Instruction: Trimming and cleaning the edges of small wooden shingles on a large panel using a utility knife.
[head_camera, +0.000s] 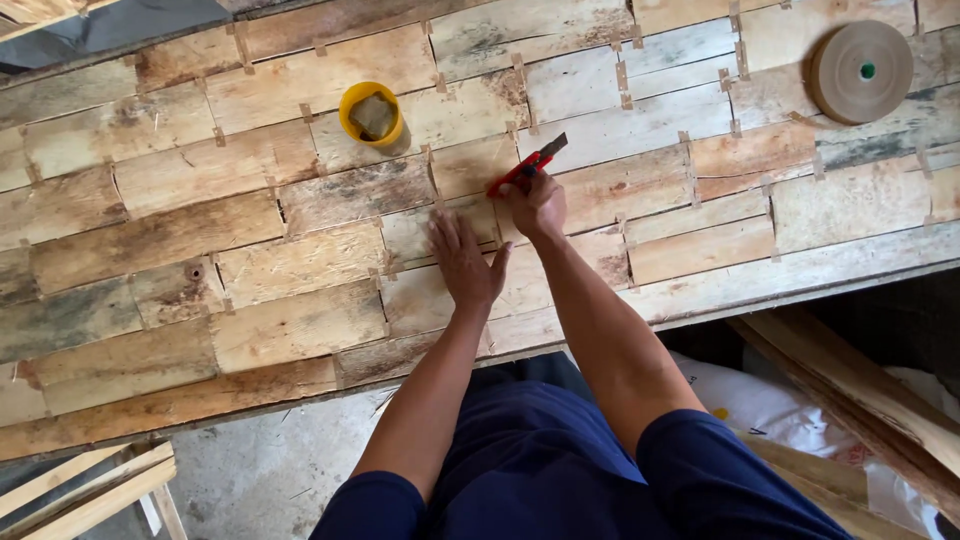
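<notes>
My right hand covers the lower end of the red utility knife, so its handle and my fingertips on it stay out of sight, and I cannot make out the blade's edge where it meets the veneer sheet. That sheet runs off the left and top edges, and my left hand hides the seam beneath my palm. What sits inside the yellow cup is too dim to tell, and the planks at lower right are cut off by the frame.
</notes>
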